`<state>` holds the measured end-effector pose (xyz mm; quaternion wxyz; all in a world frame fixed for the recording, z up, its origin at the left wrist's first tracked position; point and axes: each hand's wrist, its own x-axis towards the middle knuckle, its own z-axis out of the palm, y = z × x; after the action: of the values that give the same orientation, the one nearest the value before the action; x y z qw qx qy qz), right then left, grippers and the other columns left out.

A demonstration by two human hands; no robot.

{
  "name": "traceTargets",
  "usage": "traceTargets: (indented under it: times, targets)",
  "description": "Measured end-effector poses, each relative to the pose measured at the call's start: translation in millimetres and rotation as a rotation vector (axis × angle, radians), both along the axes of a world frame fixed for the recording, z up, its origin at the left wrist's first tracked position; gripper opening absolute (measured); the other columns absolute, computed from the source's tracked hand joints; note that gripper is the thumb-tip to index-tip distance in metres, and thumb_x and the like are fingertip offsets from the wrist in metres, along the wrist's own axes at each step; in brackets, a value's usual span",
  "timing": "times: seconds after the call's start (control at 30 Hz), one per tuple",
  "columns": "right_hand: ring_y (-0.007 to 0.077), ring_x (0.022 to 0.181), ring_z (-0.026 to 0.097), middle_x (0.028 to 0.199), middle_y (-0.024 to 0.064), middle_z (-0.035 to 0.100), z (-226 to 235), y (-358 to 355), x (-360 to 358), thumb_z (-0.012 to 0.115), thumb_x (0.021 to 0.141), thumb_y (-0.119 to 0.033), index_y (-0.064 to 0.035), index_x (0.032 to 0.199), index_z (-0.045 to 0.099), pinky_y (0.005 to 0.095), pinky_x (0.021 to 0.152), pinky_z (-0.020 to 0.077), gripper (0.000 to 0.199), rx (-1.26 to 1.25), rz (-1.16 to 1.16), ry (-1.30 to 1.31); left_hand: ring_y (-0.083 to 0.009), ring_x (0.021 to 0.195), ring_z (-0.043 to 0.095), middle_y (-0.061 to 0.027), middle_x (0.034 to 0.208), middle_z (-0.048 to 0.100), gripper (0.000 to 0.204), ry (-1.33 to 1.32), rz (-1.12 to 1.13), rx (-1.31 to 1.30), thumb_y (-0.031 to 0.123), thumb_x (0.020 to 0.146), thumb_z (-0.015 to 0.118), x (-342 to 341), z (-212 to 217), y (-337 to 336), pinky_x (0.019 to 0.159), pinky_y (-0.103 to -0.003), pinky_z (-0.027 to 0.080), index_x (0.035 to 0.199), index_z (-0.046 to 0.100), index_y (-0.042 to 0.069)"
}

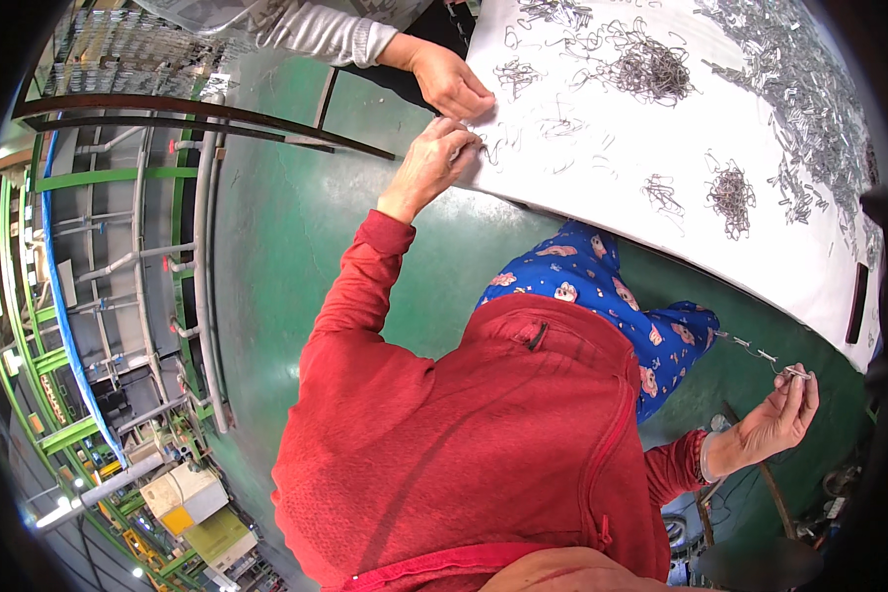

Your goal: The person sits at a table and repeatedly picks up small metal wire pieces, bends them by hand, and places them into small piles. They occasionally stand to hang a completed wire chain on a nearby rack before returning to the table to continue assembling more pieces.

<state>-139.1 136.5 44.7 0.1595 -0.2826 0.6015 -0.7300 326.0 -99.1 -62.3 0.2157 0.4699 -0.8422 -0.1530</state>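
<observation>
Red jacket (pixel 483 434) closest, off the near side of the white counter (pixel 701 128). Blue patterned garment (pixel 562 276) below it, right by the counter's near edge.

Right hand (pixel 775 419): out past the counter's near edge, toward its right end, thumb and fingers pinched shut on a small metal piece (pixel 792 373). Thin chain of small metal bits (pixel 750 345) runs from there toward the blue garment (can't tell where it ends).

Left hand (pixel 434 166): at the counter's near left corner, fingers curled, nearly closed; can't tell if it has hold of anything. Loose wire hooks (pixel 493 148) just beside it.

Co-worker's hand (pixel 451 81) at the counter's left end, just beyond the left hand, fingers bunched, grey sleeve (pixel 316 37) behind.

On the counter: small hook cluster (pixel 730 197) toward the near edge, bigger tangled hook pile (pixel 653 74) farther back, wide spread of silver clips (pixel 809 109) along the right side.

Left of the counter: dark metal frame (pixel 217 120), then grey pipes (pixel 204 247), green framework (pixel 54 360) farthest.
</observation>
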Motion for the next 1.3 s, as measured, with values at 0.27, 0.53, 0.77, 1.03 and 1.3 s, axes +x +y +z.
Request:
traceTargets:
  times: [0.27,0.53,0.77,1.03,1.3]
  targets:
    - [0.0191,0.074,0.059,0.093,0.0196,0.065,2.0,6.4,0.2,0.059,0.086,0.007,0.0091,0.106,0.060,0.0264,0.065,0.0480,0.020,-0.011,-0.012,0.002,-0.0286,0.085,0.059,-0.0107,0.087,0.062,0.013,-0.094,0.170,-0.143,0.009,0.078,0.069,-13.8,-20.0,-4.1,0.076,-0.038,0.049,0.089,0.070,0.003]
    - [0.0193,0.074,0.059,0.093,0.0191,0.065,2.1,8.2,-1.3,0.058,0.087,0.007,0.0099,0.105,0.059,0.0264,0.065,0.0474,0.019,-0.006,-0.024,0.007,-0.0304,0.084,0.055,-0.0119,0.089,0.058,0.012,-0.178,0.246,-0.185,0.010,0.080,0.066,-18.2,-28.7,0.2,0.072,-0.040,0.048,0.089,0.063,0.003]
    - [0.0214,0.078,0.061,0.092,0.0180,0.065,5.7,9.7,1.1,0.058,0.086,0.007,0.0099,0.104,0.059,0.0255,0.064,0.0483,0.018,-0.036,-0.026,0.015,-0.0335,0.083,0.061,-0.0166,0.086,0.063,0.012,0.058,0.318,-0.174,0.005,0.085,0.061,-19.8,-10.5,4.7,0.074,-0.041,0.049,0.095,0.056,0.001]
    - [0.0223,0.079,0.064,0.095,0.0196,0.066,8.1,11.3,15.7,0.062,0.081,0.008,0.0074,0.103,0.061,0.0272,0.063,0.0503,0.022,-0.055,-0.038,-0.030,-0.0151,0.069,0.065,-0.0106,0.087,0.067,0.019,0.512,-0.061,0.053,-0.001,0.088,0.059,-151.1,13.2,2.2,0.063,-0.028,0.053,0.107,0.057,0.003]
    - [0.0210,0.080,0.062,0.093,0.0189,0.066,10.9,16.5,17.1,0.058,0.083,0.010,0.0071,0.102,0.062,0.0268,0.062,0.0491,0.020,0.025,-0.158,-0.007,-0.0357,0.095,0.057,-0.0217,0.095,0.059,0.032,0.401,-0.467,0.079,-0.004,0.083,0.045,-336.7,-11.9,-1.2,0.087,-0.045,0.046,0.115,0.051,-0.008]
